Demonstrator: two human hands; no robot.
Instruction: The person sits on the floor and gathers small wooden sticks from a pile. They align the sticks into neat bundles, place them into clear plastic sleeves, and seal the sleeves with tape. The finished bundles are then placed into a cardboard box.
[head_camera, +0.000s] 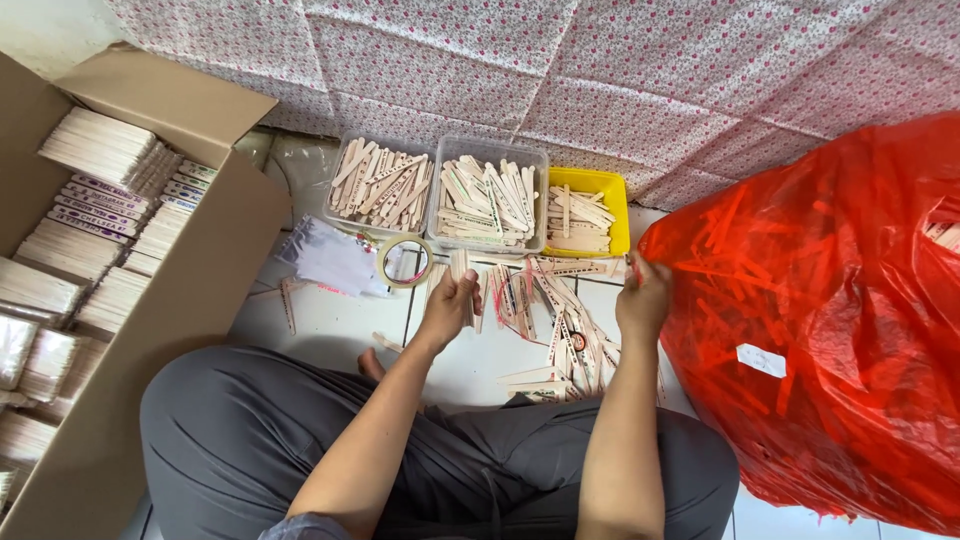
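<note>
The left hand (447, 305) grips a stack of wooden sticks (459, 268) while the right hand (643, 298) pinches the red plastic bag (830, 300); sorting seems underway, and drawing more sticks needs the bag's mouth opened.

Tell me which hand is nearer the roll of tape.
Left. The left hand, gripping a stack of wooden sticks, sits just right of the roll of tape. The right hand is far off, at the red plastic bag.

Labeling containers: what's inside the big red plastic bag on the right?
The red bag shows many flat wooden sticks through its thin plastic, packed at all angles. The right hand grips its edge. The bag's depths and the sticks' markings cannot be made out.
</note>
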